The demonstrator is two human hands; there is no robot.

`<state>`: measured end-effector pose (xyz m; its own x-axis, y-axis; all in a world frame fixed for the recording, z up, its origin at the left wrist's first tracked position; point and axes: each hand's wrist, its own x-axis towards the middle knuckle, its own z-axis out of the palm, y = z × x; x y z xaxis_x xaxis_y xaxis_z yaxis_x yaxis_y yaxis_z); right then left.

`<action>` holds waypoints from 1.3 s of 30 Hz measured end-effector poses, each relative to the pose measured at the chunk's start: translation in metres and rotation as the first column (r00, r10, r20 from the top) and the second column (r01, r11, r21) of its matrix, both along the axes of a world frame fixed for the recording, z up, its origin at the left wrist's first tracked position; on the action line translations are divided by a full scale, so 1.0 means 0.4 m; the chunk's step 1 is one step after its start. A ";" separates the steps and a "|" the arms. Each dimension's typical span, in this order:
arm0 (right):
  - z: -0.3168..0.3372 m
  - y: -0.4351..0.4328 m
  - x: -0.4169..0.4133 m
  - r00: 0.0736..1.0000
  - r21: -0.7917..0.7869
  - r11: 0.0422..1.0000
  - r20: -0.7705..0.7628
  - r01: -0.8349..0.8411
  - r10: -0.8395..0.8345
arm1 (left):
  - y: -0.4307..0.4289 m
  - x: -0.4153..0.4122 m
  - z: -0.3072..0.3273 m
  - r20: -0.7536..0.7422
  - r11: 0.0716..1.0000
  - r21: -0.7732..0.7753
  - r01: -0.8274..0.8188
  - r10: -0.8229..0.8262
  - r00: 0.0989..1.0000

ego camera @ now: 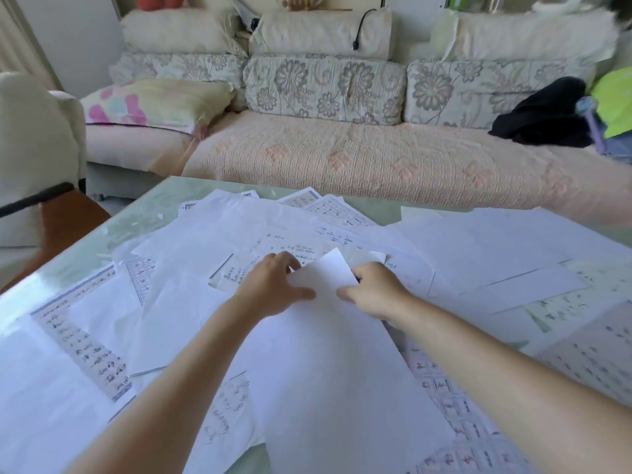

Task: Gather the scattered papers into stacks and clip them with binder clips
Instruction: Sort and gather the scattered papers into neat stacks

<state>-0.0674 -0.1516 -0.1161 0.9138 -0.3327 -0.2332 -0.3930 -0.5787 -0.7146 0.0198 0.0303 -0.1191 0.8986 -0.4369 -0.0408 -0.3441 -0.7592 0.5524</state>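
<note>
Papers [478, 254] lay scattered over the desk [154, 206]; our left hand [270, 289] and right hand [376, 292] pinched the far edge of one sheet [325, 354]. Light, limp and slippery, we judged; edges gave the surest hold.

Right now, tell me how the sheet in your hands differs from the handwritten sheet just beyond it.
The held sheet is blank; the handwritten sheet bears lines of script. The left hand and right hand pinch the held sheet, its far corner raised; the handwritten sheet lies flat, partly covered. Both are white paper.
</note>
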 end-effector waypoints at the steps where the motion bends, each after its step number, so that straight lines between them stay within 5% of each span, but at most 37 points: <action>1: 0.013 0.002 -0.032 0.998 -0.006 1.000 0.048 0.029 -0.028 | 0.007 -0.023 0.009 0.062 0.999 -0.048 -0.011 0.014 0.998; 5: 0.064 0.004 -0.191 0.958 -0.041 0.966 0.143 0.257 -0.249 | 0.019 -0.161 0.051 0.303 0.998 -0.061 -0.021 0.038 0.952; 11: 0.067 -0.052 -0.436 0.881 -0.007 0.886 0.110 0.464 -0.461 | -0.044 -0.397 0.052 0.186 0.928 0.028 0.370 -0.369 0.911; 16: 0.021 -0.140 -0.552 0.920 -0.153 0.907 0.090 0.392 -0.382 | -0.137 -0.526 -0.005 -0.101 0.775 0.273 0.569 -0.565 0.819; 23: -0.016 -0.307 -0.729 0.940 -0.572 0.777 -0.024 0.265 -0.339 | -0.246 -0.584 -0.026 -0.044 0.742 0.392 0.544 -0.576 0.816; 27: -0.090 -0.341 -0.799 0.927 -0.616 0.752 -0.094 0.232 -0.363 | -0.308 -0.608 -0.015 0.005 0.748 0.352 0.564 -0.603 0.797; 30: -0.085 -0.335 -0.813 0.951 -0.850 0.496 0.015 0.176 -0.310 | -0.327 -0.626 -0.031 0.004 0.723 0.357 0.591 -0.634 0.773; 33: -0.059 -0.320 -0.815 0.962 -0.877 0.463 0.000 0.131 -0.272 | -0.331 -0.638 -0.055 0.029 0.727 0.368 0.580 -0.633 0.774; 36: -0.033 -0.316 -0.827 0.912 -0.798 0.513 0.108 0.317 -0.395 | -0.343 -0.639 -0.042 0.144 0.809 0.205 0.551 -0.582 0.800; 39: 0.002 -0.313 -0.830 0.832 -0.731 0.453 0.285 0.510 -0.477 | -0.339 -0.633 -0.007 0.357 0.830 -0.047 0.556 -0.505 0.785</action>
<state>-0.3994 -0.2770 -0.1152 0.5390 -0.7618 0.3594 -0.7787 -0.6133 -0.1323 -0.2333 -0.1052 -0.1220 0.4742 -0.8264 0.3036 -0.8427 -0.3262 0.4283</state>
